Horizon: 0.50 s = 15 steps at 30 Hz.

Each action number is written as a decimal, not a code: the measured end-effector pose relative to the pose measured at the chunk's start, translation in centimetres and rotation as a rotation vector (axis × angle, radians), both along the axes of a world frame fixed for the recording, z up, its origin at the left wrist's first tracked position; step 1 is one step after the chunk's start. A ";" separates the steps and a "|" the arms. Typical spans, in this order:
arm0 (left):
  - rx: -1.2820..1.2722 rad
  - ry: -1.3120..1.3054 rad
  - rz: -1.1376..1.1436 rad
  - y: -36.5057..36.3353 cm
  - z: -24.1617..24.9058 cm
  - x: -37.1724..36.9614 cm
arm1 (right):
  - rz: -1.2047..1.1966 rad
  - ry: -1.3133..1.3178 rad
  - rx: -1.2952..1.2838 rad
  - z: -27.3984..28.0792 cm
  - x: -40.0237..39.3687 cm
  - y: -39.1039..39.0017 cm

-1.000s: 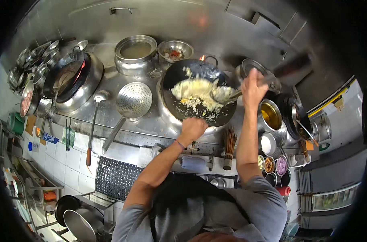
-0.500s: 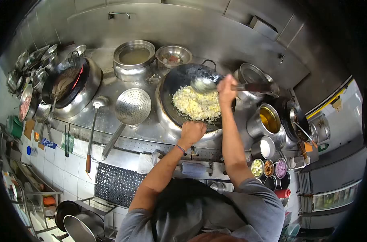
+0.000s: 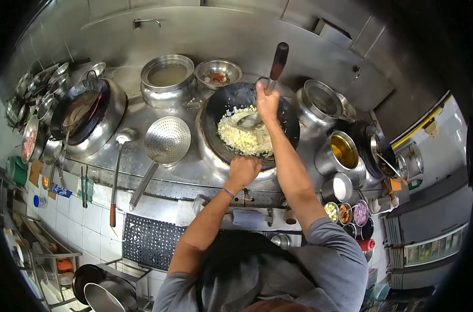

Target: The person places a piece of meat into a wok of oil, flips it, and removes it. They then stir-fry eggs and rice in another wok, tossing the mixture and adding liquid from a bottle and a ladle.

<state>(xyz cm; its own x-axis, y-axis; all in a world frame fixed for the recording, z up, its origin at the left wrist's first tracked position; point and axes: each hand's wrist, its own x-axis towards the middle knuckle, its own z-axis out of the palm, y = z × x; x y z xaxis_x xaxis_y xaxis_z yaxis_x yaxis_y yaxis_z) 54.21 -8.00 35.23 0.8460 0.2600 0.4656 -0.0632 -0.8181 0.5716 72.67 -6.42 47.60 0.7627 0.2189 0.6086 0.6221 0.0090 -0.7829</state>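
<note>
A dark wok [image 3: 288, 125] sits on the steel stove in the middle, with white and yellow rice-like food [image 3: 241, 140] inside. My left hand [image 3: 245, 171] is closed at the wok's near edge; its fingers hide what they grip, which looks like the rim or handle there. Above the wok, my right hand [image 3: 268, 104] is wrapped round a ladle [image 3: 279, 61]. The ladle's dark handle end points up and away, and its bowl rests in the food, slightly blurred.
Left of the wok lie a perforated strainer [image 3: 168, 139] and another ladle [image 3: 125, 136], with a second wok [image 3: 75, 119] beyond. A pot of yellow liquid [image 3: 343, 151] and small ingredient cups [image 3: 360, 213] stand right. Behind are a lidded-looking pot [image 3: 167, 73] and a bowl [image 3: 218, 73].
My right hand has moved left, and the ladle's handle has swung from pointing right to pointing up. The ladle bowl has come down into the food. My left hand stays at the near edge.
</note>
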 end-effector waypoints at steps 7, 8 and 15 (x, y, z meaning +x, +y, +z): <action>0.023 0.065 0.012 0.0 1.0 -0.2 | 0.023 -0.018 -0.046 -6.3 2.8 1.8; 0.012 0.032 0.004 0.1 1.0 0.0 | 0.017 0.105 -0.085 -3.5 1.3 1.5; -0.010 0.011 0.031 0.2 0.1 0.1 | 0.399 0.234 0.172 -3.3 -5.2 -4.9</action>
